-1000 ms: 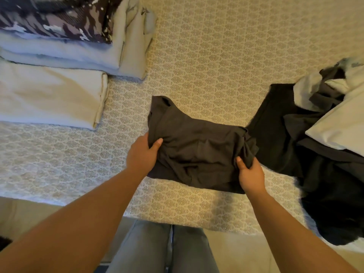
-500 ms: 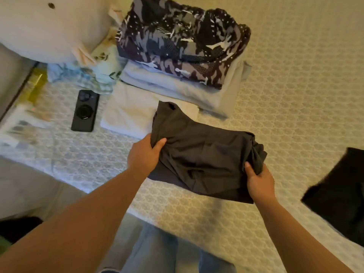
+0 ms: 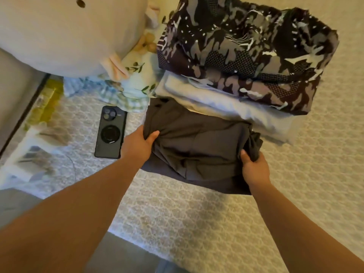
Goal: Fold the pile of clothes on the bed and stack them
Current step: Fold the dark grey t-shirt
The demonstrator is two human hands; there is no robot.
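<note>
Placement of a folded dark grey garment (image 3: 199, 146) beside the finished stack on the bed (image 3: 197, 219). Left hand (image 3: 137, 148) pinched the garment's left edge, thumb on top and fingers beneath; right hand (image 3: 254, 168) gripped the bunched right end, fingers curled under the cloth. The garment was held flat between them, its far edge overlapping the near side of the pale folded items (image 3: 226, 107) that lay under the camouflage-print garment (image 3: 246, 52), towards the bed's far side. Whether its underside already rested on the bedcover could not be told.

To finish the step well, both hands would probably need to keep even tension so the fold did not open, carry the piece squarely over its resting place, lower it level, and release both ends together. The bunched right end looked likely to spring loose and would merit smoothing before letting go. A black phone (image 3: 110, 133) lay just left of the garment, near the bed's left edge, below a floral cloth (image 3: 136, 83) and a plush toy (image 3: 65, 34); the left hand's path should stay clear of it.
</note>
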